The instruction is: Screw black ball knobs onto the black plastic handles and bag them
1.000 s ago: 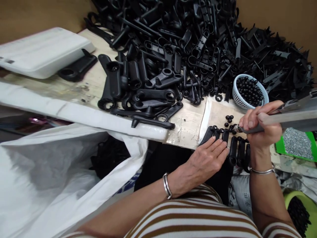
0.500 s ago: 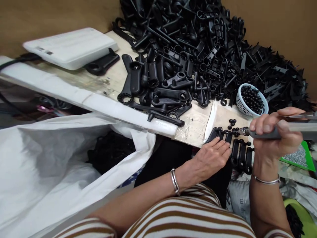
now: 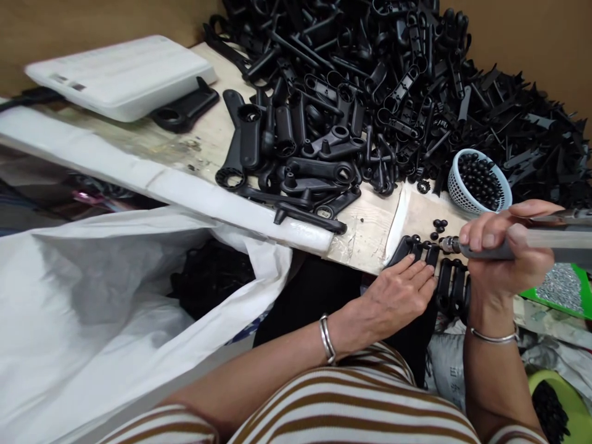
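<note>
My left hand [image 3: 404, 290] lies flat, fingers stretched out, over a row of black plastic crank handles [image 3: 431, 254] at the bench's front edge. In my right hand [image 3: 509, 253] is a grey power screwdriver [image 3: 573, 242], held level with its tip pointing left. The chuck sits close against the knob end of a handle under my left fingertips; the contact itself is too small to make out. More black crank handles [image 3: 444, 287] stand side by side just right of my left hand. A few loose round black knobs [image 3: 439, 227] lie behind the row.
A light blue basket [image 3: 462, 192] of black knobs stands behind my right hand. Black plastic parts [image 3: 333, 117] are heaped across the back. A green tray [image 3: 583, 274] holds small metal screws. A white boxy device [image 3: 120, 74] sits left; an open white sack [image 3: 115, 308] hangs below the bench edge.
The screwdriver has moved slightly left, its chuck now closer to the handle. My left hand stays on the row. The whole view has shifted a little.
</note>
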Demonstrator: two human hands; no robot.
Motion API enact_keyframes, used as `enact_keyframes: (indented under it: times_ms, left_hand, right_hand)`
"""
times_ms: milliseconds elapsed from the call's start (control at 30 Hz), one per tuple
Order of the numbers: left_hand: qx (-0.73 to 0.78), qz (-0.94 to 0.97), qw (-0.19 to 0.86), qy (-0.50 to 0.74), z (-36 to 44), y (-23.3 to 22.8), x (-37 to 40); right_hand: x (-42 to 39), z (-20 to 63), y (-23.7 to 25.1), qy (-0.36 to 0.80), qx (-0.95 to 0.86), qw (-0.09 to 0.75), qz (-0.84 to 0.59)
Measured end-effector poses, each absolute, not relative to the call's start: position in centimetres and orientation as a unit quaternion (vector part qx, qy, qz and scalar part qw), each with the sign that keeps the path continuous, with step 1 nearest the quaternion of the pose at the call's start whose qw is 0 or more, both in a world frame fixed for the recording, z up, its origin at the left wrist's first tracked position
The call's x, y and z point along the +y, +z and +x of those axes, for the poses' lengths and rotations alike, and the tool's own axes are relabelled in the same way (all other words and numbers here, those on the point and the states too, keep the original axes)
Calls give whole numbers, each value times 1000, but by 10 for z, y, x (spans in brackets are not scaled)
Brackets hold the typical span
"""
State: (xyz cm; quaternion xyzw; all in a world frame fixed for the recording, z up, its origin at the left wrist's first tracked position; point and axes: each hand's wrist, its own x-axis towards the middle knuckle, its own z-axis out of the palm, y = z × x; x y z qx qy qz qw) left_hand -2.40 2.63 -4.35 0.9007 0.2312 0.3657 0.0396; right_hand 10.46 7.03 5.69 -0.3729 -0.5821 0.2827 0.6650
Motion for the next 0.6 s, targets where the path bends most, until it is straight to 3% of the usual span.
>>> enact_keyframes:
  times_ms: [600]
  left_hand:
    - [233,902,50,360,-25,-44,26]
  right_hand:
    - [65,104,51,314,-534,671,-408]
